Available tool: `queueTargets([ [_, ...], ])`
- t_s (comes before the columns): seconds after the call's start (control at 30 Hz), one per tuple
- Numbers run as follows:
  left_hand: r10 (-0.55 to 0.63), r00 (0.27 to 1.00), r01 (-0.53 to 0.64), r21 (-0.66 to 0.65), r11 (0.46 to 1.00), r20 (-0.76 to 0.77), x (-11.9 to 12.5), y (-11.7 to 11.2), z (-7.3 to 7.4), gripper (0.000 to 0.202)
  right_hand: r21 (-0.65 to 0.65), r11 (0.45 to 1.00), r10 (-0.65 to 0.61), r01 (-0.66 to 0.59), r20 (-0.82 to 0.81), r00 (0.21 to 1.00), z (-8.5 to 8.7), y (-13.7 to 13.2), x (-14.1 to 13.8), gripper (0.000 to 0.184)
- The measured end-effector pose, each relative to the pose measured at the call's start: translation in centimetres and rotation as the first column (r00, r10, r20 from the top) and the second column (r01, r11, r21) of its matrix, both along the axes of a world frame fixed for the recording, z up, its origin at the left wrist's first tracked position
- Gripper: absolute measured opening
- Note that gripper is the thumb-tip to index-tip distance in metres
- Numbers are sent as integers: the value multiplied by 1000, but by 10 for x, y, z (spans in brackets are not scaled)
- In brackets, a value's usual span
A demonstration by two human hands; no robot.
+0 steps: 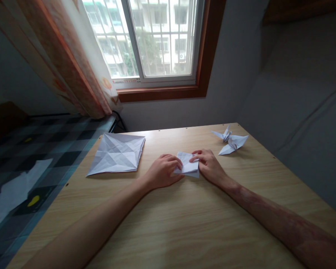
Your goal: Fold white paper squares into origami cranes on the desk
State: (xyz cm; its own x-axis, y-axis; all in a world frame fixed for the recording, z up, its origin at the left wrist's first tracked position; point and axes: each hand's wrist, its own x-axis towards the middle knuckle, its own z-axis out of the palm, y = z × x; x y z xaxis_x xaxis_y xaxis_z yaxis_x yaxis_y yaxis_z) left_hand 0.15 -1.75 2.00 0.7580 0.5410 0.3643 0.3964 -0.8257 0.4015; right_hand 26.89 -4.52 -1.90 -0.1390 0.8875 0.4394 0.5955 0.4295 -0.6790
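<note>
A small folded sheet of white paper (189,167) lies near the middle of the wooden table, its layers slightly apart at the lower right. My left hand (165,170) grips its left side, fingers curled over the top. On the right edge, my right hand (208,164) holds the paper between thumb and fingers. Farther left lies a stack of larger creased white sheets (116,153). Two folded paper cranes, one behind (225,134) and one in front (234,144), rest at the far right of the table.
The wooden table (168,224) reaches toward a wall with a barred window (162,41). A bed with a checked cover (58,138) adjoins it on the left, bearing torn white paper (16,192). A curtain (70,56) hangs beside the window.
</note>
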Motion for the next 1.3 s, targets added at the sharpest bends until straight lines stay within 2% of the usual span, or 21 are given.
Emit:
queueTargets([
  [0.2, -47, 999, 47, 29, 998, -1, -2, 0, -3, 9, -40, 999, 34, -36, -29, 999, 5, -2, -1, 37],
  [0.37, -84, 997, 84, 54, 995, -4, -3, 2, -4, 22, -43, 996, -82, 83, 7, 997, 7, -5, -7, 20],
  [0.43, -77, 997, 77, 62, 995, -1, -3, 3, -4, 24, -7, 994, -106, 106, 22, 994, 5, -6, -8, 32],
  [0.53, -73, 997, 71, 78, 994, 22, -1, 0, -2, 15, 4, 995, -99, 99, 17, 995, 2, -5, -8, 48],
  [0.6, -48, 998, 45, 91, 995, 33, 0, -2, -1, 8, -17, 996, -88, 88, 15, 996, 1, -5, -8, 52],
  [0.7, 16, 1000, -18, 123, 992, 13, 2, -5, -1, 18, -31, 996, -85, 86, 22, 996, 3, -5, -8, 50],
  [0.8, 63, 998, -61, 146, 987, -8, 2, -2, -4, 19, -60, 992, -109, 111, 38, 993, 5, -6, -9, 43],
  [0.87, 78, 997, -76, 138, 987, -8, 1, 2, -6, 13, -66, 991, -112, 116, 62, 992, 6, -6, -9, 25],
  [0.93, 71, 997, -70, 115, 991, -9, 0, 4, -8, 15, -47, 994, -95, 100, 98, 991, 7, -6, -9, 5],
  [1.0, 37, 999, -36, 85, 996, -9, -1, 5, -8, 24, -19, 996, -80, 84, 137, 987, 8, -7, -9, 22],
  [1.07, 7, 1000, -6, 66, 998, -11, 0, 3, -8, 23, 1, 997, -80, 81, 165, 983, 9, -7, -8, 30],
  [1.13, 6, 1000, -4, 70, 998, -21, 0, 1, -7, 21, 9, 996, -90, 90, 166, 982, 10, -7, -8, 26],
  [1.23, -1, 999, 4, 73, 997, -45, 1, 0, -6, 42, 1, 993, -115, 115, 118, 986, 9, -6, -8, 12],
  [1.3, -47, 996, 51, 62, 997, -73, 0, 0, -6, 40, -13, 992, -122, 124, 97, 988, 7, -4, -6, 9],
])
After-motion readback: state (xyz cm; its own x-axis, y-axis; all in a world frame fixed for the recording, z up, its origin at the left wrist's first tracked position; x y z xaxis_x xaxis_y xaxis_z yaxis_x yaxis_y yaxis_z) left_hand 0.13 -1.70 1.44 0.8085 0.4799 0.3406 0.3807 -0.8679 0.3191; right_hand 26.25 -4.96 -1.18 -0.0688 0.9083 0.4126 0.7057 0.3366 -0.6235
